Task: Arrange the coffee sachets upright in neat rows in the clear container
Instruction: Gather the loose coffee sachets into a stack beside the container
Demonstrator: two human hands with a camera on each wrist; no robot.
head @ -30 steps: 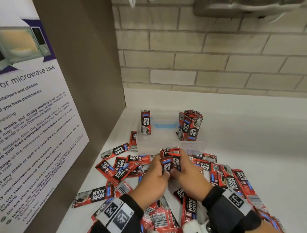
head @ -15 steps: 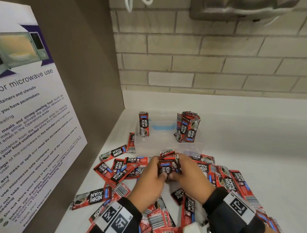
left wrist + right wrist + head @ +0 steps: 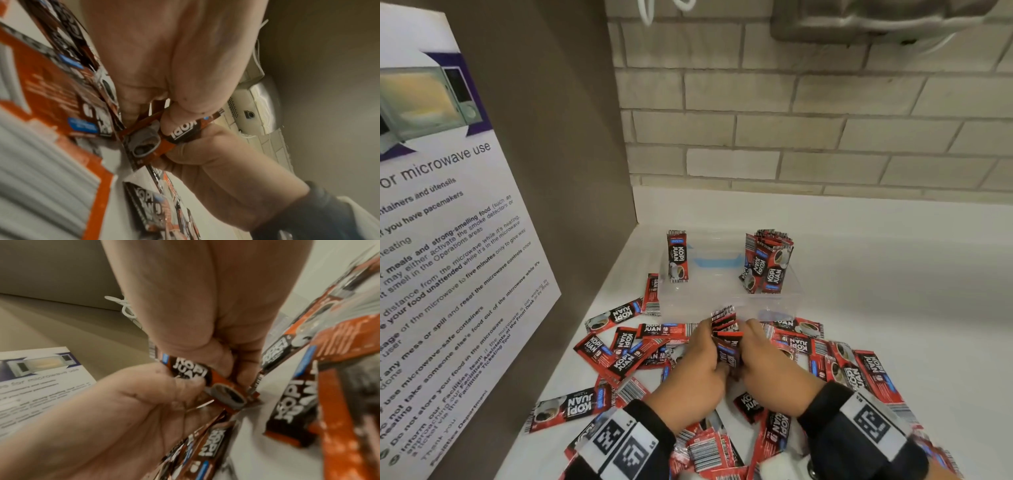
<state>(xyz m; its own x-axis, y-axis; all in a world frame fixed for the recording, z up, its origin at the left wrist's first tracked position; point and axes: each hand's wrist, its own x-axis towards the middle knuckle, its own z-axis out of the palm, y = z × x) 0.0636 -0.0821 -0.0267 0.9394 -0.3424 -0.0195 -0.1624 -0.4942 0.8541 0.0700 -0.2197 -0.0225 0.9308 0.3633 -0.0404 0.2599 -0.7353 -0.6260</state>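
A white counter [image 3: 893, 308] is seen across the lower right of the head view, met by a brick wall at the top. A clear container [image 3: 729, 298] is set on it at centre frame. Loose red coffee sachets [image 3: 619, 356] are scattered flat on it across the lower centre, many overlapping, some face down with barcodes shown.
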